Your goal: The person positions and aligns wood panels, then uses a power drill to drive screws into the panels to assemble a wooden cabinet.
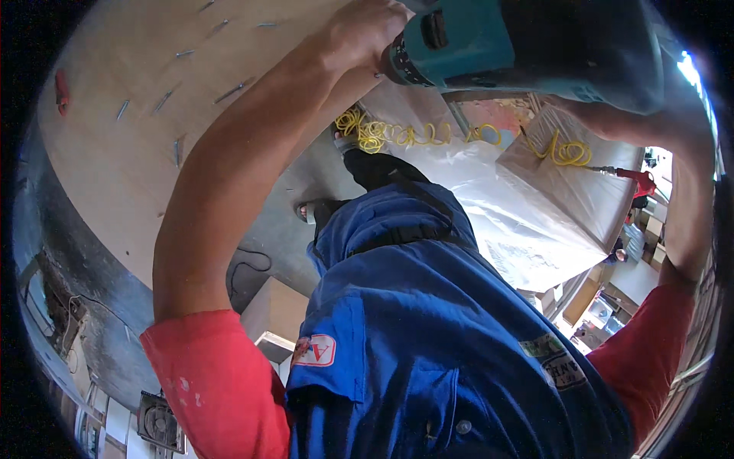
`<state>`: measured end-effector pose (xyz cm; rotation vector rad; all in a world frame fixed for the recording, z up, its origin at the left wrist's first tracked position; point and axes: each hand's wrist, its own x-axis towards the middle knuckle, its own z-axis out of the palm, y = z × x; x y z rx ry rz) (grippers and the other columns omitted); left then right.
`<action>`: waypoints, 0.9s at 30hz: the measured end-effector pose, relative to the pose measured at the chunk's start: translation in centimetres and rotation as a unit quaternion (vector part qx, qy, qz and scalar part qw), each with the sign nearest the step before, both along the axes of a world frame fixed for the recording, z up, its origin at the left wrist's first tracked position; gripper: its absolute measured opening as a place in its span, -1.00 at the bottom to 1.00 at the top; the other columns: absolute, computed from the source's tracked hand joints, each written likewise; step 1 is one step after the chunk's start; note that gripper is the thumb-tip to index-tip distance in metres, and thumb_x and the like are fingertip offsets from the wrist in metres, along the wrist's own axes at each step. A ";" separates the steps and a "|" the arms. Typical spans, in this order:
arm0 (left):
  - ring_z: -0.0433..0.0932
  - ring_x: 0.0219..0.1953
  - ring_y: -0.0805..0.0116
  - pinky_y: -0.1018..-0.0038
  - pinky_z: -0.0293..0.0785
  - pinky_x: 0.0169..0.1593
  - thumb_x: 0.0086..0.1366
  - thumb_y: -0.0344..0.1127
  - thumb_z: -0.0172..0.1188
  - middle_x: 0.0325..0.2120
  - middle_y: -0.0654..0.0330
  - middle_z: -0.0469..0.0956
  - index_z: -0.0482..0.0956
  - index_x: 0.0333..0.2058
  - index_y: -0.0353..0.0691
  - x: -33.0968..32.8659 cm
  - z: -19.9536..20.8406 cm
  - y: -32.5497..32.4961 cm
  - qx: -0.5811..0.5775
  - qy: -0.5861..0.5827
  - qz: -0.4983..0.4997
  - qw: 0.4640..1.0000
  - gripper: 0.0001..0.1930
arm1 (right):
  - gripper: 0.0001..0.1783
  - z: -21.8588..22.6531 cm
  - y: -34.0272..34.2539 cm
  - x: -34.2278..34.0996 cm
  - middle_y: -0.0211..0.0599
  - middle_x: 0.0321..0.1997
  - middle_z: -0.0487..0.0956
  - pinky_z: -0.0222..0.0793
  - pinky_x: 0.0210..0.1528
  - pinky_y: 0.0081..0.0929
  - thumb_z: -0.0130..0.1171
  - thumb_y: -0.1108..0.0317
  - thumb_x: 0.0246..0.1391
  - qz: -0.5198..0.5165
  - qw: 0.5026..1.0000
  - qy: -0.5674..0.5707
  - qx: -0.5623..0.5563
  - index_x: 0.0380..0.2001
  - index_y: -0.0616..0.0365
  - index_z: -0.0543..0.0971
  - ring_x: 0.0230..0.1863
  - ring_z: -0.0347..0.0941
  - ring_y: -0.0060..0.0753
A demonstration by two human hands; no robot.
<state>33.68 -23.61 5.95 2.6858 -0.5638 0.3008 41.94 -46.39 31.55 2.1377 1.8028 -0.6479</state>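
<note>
- The left hand (365,32) is raised near the top of the view, its fingers curled together against the front end of a teal and black cordless power drill (459,47); the fingertips themselves are hidden behind the tool, so how tightly they clamp it cannot be told.
- The drill sits at the top centre, its dark ribbed chuck collar touching the left hand and its teal body running to the right.
- The right hand is hidden behind the drill's dark bulk; only the right forearm (692,191) shows, curving up the right edge, so whether those fingers are apart or together cannot be told.
- Both arms come out of red short sleeves (214,382), worn under a blue bib overall (428,321) with sewn patches on the chest.
- A large pale plywood sheet (130,130) fills the upper left, beside the left arm, with several loose grey nails or screws (164,99) scattered over it and a small red object (62,88) near its left edge.
- A coiled yellow air hose (382,136) lies below the drill, running right toward a second coil (566,151).
- Translucent plastic sheeting (505,214) covers a boxy shape beneath the hose.
- A dark shoe (375,167) stands on the grey floor (290,222) near the hose.
- A small brown cardboard box (275,310) sits on the floor near the left sleeve.
</note>
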 end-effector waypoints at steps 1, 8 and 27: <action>0.65 -0.21 0.08 0.21 0.49 -0.03 -0.15 -0.23 0.43 -0.36 0.01 0.64 0.67 -0.39 -0.21 0.1 0.0 0.0 -0.001 0.000 0.001 1.000 -0.69 | -0.60 0.1 0.0 0.2 -0.19 -0.12 0.73 0.65 0.01 -0.34 0.46 0.32 0.05 -0.001 1.000 -0.002 -0.002 -0.02 0.09 0.65 -0.13 0.70 -0.25; 0.67 -0.27 0.10 0.22 0.51 -0.08 -0.19 -0.23 0.44 -0.43 0.02 0.65 0.68 -0.45 -0.20 0.1 -0.2 0.0 -0.002 -0.004 0.010 1.000 -0.72 | -0.60 0.8 0.1 0.5 -0.22 -0.12 0.73 0.66 0.00 -0.35 0.47 0.34 0.05 0.007 1.000 -0.019 -0.021 -0.01 0.09 0.65 -0.14 0.71 -0.27; 0.73 -0.39 0.19 0.28 0.57 -0.21 -0.19 -0.24 0.43 -0.54 0.05 0.70 0.71 -0.53 -0.16 0.2 -0.8 0.0 0.025 -0.032 0.033 0.999 -0.80 | -0.56 0.7 3.8 -3.0 -0.35 -0.14 0.77 0.67 -0.03 -0.39 0.54 0.31 -0.03 -0.005 0.994 -0.106 0.036 -0.04 0.05 0.67 -0.16 0.72 -0.32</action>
